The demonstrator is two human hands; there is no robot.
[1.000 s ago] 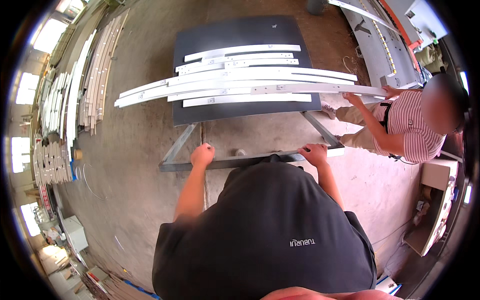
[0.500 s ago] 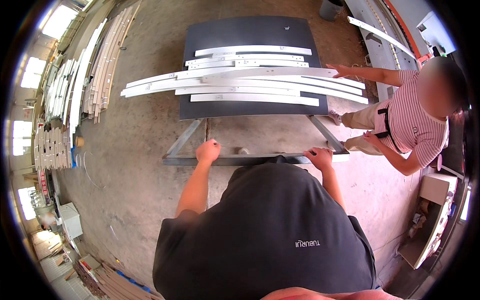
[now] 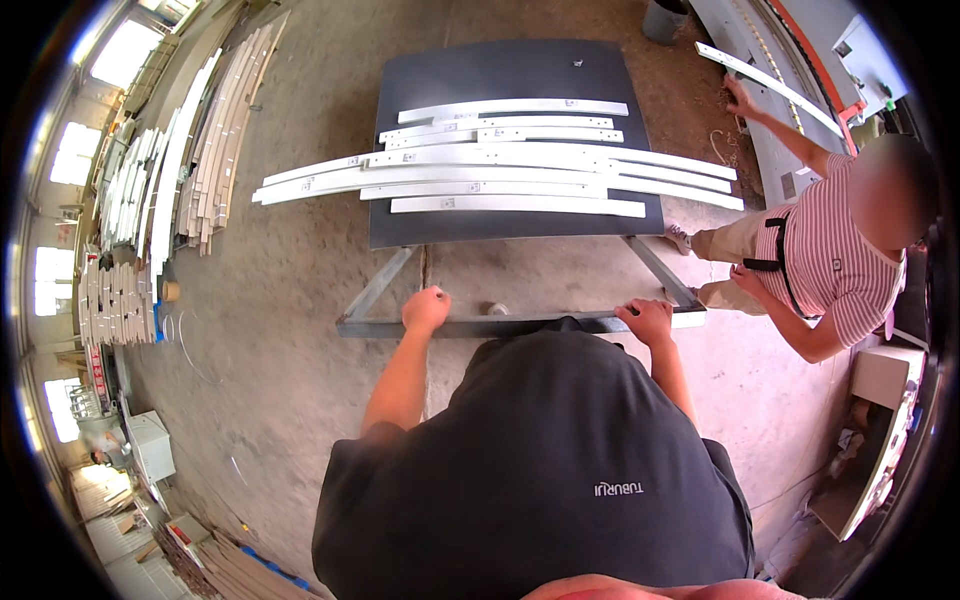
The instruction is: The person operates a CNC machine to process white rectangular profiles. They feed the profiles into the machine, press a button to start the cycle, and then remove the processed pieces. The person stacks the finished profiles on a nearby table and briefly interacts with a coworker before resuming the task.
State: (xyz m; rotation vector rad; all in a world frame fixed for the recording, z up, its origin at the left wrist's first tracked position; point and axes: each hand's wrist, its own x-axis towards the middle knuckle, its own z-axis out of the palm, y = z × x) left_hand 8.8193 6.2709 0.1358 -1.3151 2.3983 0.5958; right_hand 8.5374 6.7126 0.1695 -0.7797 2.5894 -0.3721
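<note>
My left hand (image 3: 427, 310) is closed in a fist at the near bar of a grey metal frame (image 3: 540, 325), left of its middle. What its fingers hold, if anything, is hidden. Near the right end of that bar, my right hand (image 3: 647, 320) has its fingers curled over the metal. The frame juts toward me from under a dark flat panel (image 3: 505, 75). Across the panel lie several long white strips (image 3: 520, 205), roughly parallel, some overhanging its left and right edges.
To the right stands a co-worker (image 3: 820, 235) in a striped shirt, one hand close to a white strip (image 3: 770, 85) on a machine (image 3: 715, 25). A dark bin (image 3: 663, 20) is at the far right. Stacked boards (image 3: 215, 150) line the left. A cabinet (image 3: 885, 380) stands at the right.
The co-worker's hand has left the strip over the panel and moved toward the one on the machine. The released strip now lies among the others. My hands keep their places at the bar.
</note>
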